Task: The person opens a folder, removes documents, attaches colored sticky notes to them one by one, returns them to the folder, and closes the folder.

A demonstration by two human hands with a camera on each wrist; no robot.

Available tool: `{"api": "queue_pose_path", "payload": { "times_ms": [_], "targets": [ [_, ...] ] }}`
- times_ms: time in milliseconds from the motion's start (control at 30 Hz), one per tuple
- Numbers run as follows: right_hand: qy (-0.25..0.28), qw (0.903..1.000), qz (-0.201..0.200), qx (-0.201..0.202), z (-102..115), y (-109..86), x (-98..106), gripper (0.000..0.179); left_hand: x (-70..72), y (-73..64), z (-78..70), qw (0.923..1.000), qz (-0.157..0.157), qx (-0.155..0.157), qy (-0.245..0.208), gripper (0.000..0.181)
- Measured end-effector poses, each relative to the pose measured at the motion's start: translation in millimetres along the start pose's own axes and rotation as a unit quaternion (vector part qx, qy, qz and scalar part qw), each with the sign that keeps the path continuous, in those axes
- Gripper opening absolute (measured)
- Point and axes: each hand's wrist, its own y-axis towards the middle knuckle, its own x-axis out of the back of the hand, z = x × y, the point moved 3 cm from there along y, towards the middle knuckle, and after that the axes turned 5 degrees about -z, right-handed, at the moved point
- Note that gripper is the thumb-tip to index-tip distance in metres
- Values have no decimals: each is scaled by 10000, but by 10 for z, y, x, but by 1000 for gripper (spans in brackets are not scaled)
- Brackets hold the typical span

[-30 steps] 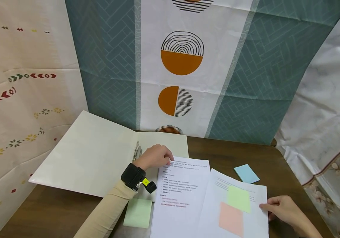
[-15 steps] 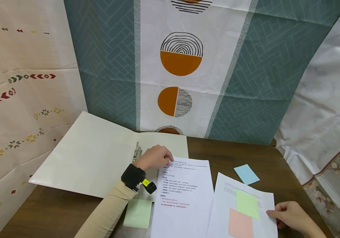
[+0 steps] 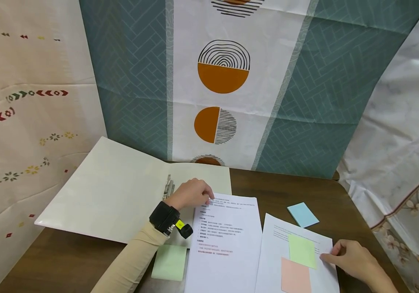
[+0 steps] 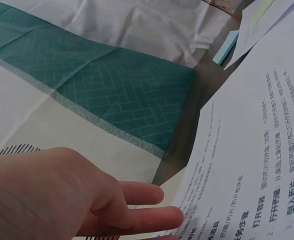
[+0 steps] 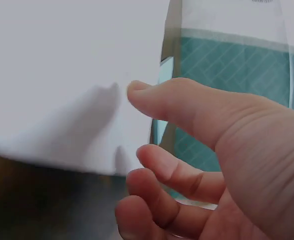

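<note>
My left hand rests at the top left corner of a printed paper stack. In the left wrist view its extended fingers touch the paper's edge. To the right lies another printed sheet, bearing a green sticky note and a pink sticky note. My right hand is at this sheet's right edge, the thumb over its face. In the right wrist view the thumb and loosely bent fingers stand apart, with a gap between them.
An open white binder with a metal clip lies at the left, partly under the stack. A pale green sticky pad sits beside the left forearm. A blue sticky pad lies on the brown table. Hanging cloths surround the table.
The sheet with sticky notes moved right and toward me, off the stack, then slightly back left. My right hand went with it and its thumb now reaches further over the sheet. The left hand stayed.
</note>
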Motion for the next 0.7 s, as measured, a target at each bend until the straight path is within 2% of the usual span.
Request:
{"api": "queue_pose_path", "payload": {
  "times_ms": [233, 500, 700],
  "targets": [
    [-136, 9992, -166, 349, 414, 151, 88, 47, -12, 3, -35, 9999, 0, -165, -8, 29],
    [-186, 9922, -588, 1082, 971, 320, 83, 47, -39, 14, -48, 9997, 0, -223, 45, 29],
    [-298, 9873, -820, 1328, 1115, 440, 98, 64, -37, 16, -43, 9996, -24, -274, 49, 30]
  ]
}}
